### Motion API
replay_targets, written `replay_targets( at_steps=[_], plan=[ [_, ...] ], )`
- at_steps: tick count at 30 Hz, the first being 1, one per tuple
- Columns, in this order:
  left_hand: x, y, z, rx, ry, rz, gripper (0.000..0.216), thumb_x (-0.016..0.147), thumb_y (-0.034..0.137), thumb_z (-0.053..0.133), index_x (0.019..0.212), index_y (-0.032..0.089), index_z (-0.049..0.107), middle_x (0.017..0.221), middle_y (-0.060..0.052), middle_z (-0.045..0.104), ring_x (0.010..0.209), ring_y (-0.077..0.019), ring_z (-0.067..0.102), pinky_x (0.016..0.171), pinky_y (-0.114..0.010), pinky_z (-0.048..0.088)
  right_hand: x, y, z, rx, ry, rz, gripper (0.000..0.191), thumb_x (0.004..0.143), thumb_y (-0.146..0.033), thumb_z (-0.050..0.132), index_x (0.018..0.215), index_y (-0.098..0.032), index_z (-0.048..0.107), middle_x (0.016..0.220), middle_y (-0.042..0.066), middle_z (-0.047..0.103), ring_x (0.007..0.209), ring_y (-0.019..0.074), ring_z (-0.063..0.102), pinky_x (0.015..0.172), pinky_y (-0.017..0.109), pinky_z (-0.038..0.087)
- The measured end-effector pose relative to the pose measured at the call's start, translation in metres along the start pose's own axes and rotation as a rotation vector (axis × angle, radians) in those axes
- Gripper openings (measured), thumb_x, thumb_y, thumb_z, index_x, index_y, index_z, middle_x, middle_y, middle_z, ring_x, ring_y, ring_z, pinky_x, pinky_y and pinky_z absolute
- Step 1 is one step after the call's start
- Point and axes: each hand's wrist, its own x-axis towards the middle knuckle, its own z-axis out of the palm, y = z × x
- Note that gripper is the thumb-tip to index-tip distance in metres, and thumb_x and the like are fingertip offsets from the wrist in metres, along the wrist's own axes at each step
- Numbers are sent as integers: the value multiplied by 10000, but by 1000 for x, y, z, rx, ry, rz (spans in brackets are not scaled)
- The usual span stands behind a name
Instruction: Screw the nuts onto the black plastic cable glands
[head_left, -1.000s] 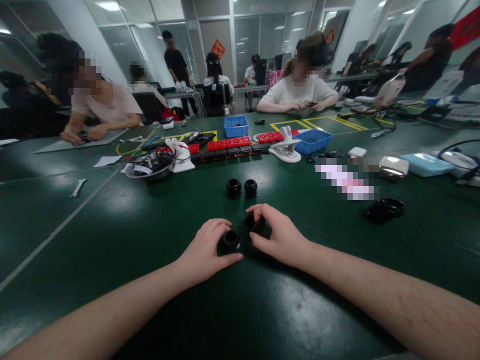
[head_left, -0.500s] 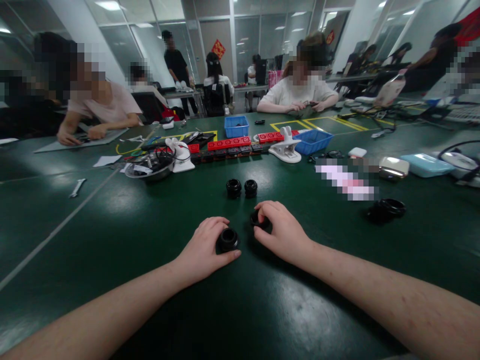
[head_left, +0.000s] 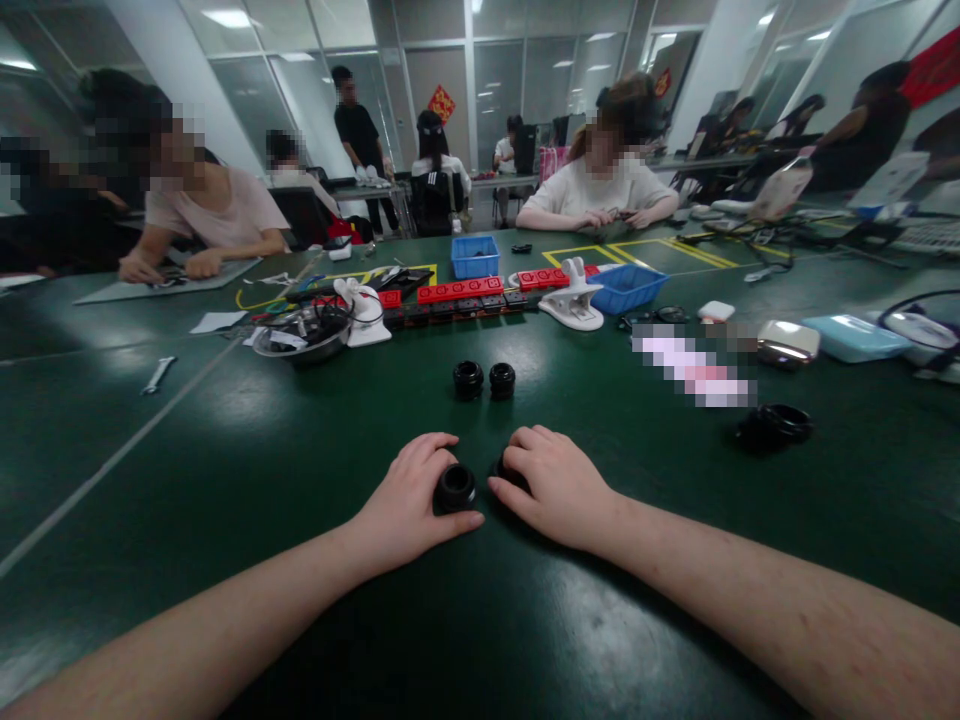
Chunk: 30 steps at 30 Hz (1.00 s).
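Observation:
My left hand (head_left: 409,500) rests on the green table (head_left: 225,440) with its fingers and thumb curled round a black round threaded fitting (head_left: 455,487). Right beside it, my right hand (head_left: 555,485) lies with fingers closed over a second black fitting (head_left: 504,470), of which only an edge shows. Two more black fittings (head_left: 468,379) (head_left: 502,379) stand side by side a short way beyond my hands.
Farther back lie red power strips (head_left: 459,290), two blue bins (head_left: 475,255) (head_left: 628,285), a white clamp (head_left: 574,298), a clear bowl of parts (head_left: 300,335) and a wrench (head_left: 157,375). A black ring part (head_left: 776,425) lies at right. Several people sit across the table.
My right hand has drawn back toward me and lowered onto the table with its fitting, which is now mostly covered. My left hand stays put on its fitting.

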Motion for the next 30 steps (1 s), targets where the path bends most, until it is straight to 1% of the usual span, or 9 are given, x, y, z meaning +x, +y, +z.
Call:
replay_targets(
  at_steps=[3, 7, 9, 12, 14, 19, 22, 25, 30],
  plan=[
    [-1, -1, 1, 2, 0, 12, 382, 678, 485, 649, 884, 193, 517, 1277, -108, 404, 1209, -325, 335, 980, -512, 311, 0, -1, 0, 10, 0, -8, 291, 856, -354, 441, 774, -151, 634, 797, 65, 551, 758, 171, 481, 691, 309, 371],
    [-1, -1, 0, 12, -9, 5, 374, 684, 487, 642, 887, 197, 520, 1277, -105, 413, 1212, -326, 336, 978, -523, 307, 0, 0, 1, 7, -4, 12, 227, 818, -289, 475, 716, -148, 620, 786, 58, 552, 747, 163, 480, 687, 299, 371],
    [-1, 0, 0, 18, -18, -2, 369, 689, 485, 638, 889, 197, 523, 1276, -105, 419, 1211, -325, 339, 982, -525, 302, 0, 0, 0, 3, -2, 20, 239, 827, -276, 455, 704, -149, 615, 777, 57, 555, 736, 159, 479, 686, 300, 370],
    [0, 1, -1, 18, -26, -9, 367, 695, 484, 632, 899, 197, 527, 1276, -106, 423, 1212, -323, 340, 984, -524, 299, 0, 0, 0, 6, 15, 32, 321, 854, -361, 424, 697, -152, 612, 759, 61, 554, 726, 166, 478, 670, 308, 369],
    [0, 1, -1, 16, -27, -9, 368, 697, 483, 631, 903, 196, 528, 1274, -105, 425, 1211, -322, 340, 981, -523, 303, 0, 0, 0, 11, 28, 44, 335, 826, -418, 460, 672, -156, 601, 749, 60, 549, 727, 173, 477, 657, 308, 367],
    [0, 1, -1, 22, -13, 5, 361, 696, 478, 634, 892, 192, 532, 1262, -110, 434, 1201, -321, 351, 970, -519, 316, 1, 0, 1, -5, 46, 60, 189, 747, -289, 512, 607, -163, 530, 719, 42, 540, 695, 157, 468, 610, 279, 352],
    [0, 0, 0, 24, -5, 13, 362, 696, 477, 635, 898, 194, 533, 1255, -109, 441, 1195, -321, 359, 965, -518, 322, 1, 0, 1, 5, 57, 73, 112, 713, -256, 513, 643, -170, 497, 702, 30, 541, 676, 150, 463, 583, 267, 338],
    [0, 1, 0, 24, 0, 12, 361, 698, 481, 632, 894, 193, 535, 1253, -109, 442, 1192, -320, 361, 963, -516, 324, 0, -1, 1, 8, 57, 79, 76, 690, -242, 507, 701, -171, 485, 729, 31, 547, 693, 156, 465, 595, 270, 339],
    [1, 1, -1, 26, -16, 16, 392, 692, 493, 634, 906, 182, 528, 1247, -122, 444, 1183, -314, 371, 977, -512, 304, -1, -2, 2, 13, 33, 72, 142, 675, -217, 487, 807, -167, 487, 791, 40, 552, 738, 170, 469, 639, 283, 348]
  ],
)
